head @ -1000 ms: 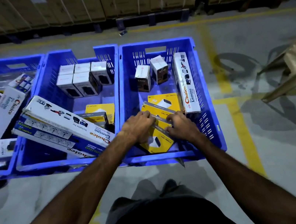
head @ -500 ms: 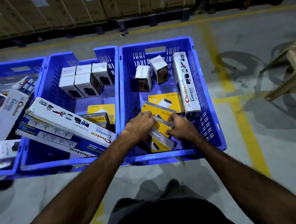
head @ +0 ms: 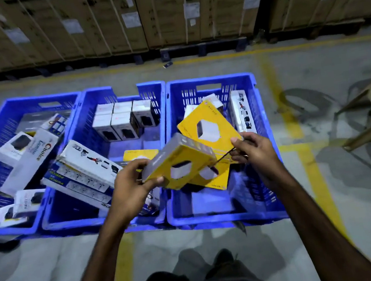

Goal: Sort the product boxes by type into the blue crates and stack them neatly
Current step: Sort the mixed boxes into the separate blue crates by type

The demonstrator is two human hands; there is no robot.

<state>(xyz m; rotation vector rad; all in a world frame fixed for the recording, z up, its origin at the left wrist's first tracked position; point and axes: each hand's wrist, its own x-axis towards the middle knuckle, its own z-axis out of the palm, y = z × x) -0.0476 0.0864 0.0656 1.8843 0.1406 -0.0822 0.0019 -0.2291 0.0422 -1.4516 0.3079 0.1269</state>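
Above the right crate (head: 231,218), the left hand (head: 130,189) grips one yellow box (head: 181,165); the right hand (head: 252,151) pinches another at one o'clock. Gathering step, seemingly; next, square them and set them down flat.

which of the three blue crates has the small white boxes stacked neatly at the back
The middle crate: its small white boxes stand in a tidy block against the far wall. In the other two crates the boxes lie scattered.
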